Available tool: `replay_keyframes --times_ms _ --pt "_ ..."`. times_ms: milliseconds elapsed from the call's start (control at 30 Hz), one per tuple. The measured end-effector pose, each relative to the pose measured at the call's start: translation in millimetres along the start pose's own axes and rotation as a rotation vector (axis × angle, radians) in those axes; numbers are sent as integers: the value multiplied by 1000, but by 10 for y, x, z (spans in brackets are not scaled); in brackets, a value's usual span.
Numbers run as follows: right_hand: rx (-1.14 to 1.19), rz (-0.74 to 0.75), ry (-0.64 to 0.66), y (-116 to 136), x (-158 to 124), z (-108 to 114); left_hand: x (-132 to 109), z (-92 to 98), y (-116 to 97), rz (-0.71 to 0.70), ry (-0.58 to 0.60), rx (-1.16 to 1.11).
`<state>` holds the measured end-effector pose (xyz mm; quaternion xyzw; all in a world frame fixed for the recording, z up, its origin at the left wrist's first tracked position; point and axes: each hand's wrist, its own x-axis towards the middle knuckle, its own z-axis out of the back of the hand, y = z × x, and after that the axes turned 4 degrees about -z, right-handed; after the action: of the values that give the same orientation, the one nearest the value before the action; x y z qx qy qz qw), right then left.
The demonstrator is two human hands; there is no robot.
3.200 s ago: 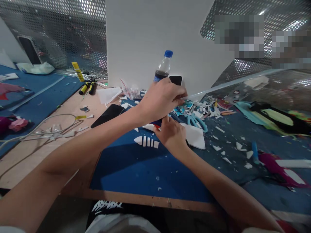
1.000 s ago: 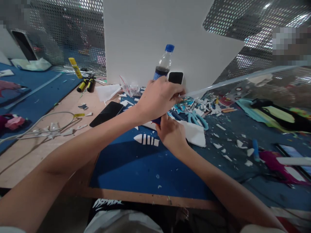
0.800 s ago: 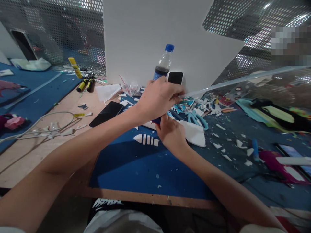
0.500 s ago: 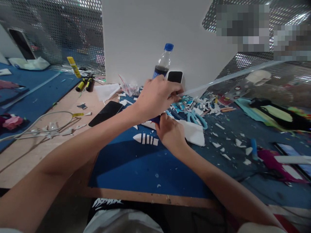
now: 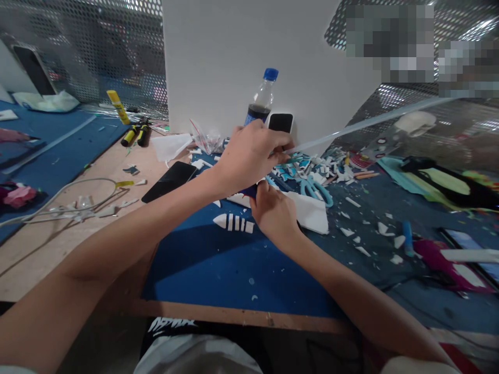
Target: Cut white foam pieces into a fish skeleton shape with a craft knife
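Note:
My left hand (image 5: 251,156) reaches across the blue mat (image 5: 218,265) with its fingers pinched on the end of a long translucent rod (image 5: 370,122). The rod slants up to the right. Just under it, my right hand (image 5: 275,214) is closed round a dark blue object (image 5: 248,191). Most of that object is hidden, and I cannot make out what it is. A white fish-bone cut-out (image 5: 234,222) lies on the mat just left of my right hand. A white sheet (image 5: 312,214) lies behind my right hand.
A cola bottle (image 5: 262,98) and a small black-faced device (image 5: 280,122) stand against a white board (image 5: 241,57). Teal scissors (image 5: 314,189) and paper scraps (image 5: 331,169) lie to the right. A black phone (image 5: 169,175), yellow markers (image 5: 134,136) and a cable (image 5: 58,200) lie on the left.
Both hands stay together in almost the same place with the same grips. The view has drifted slightly, and nothing on the table has moved.

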<state>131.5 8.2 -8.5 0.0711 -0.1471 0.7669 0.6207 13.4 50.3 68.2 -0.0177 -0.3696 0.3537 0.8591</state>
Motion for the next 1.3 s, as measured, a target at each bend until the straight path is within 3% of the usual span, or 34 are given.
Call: replay_keyframes --times_ms 533,667,800,967,1067,1200,1300 --pt "-44 3 -13 1 -17 44 -10 29 6 -58 4 -17" --pt "-65 16 5 -7 -18 38 -33 60 107 -139 3 -13" --pt "-91 10 26 -6 -23 40 -132 156 236 -178 -84 -34" --pt "-50 -23 3 -15 -27 86 -445 228 547 -86 -190 -20" --pt "-33 -22 11 -27 -25 95 -698 216 807 -63 -66 -24" --pt "-16 -17 19 -33 -16 79 -999 199 1030 -38 360 -82" --pt "-9 -18 28 -34 -13 72 -1148 148 1087 -1 468 -107"
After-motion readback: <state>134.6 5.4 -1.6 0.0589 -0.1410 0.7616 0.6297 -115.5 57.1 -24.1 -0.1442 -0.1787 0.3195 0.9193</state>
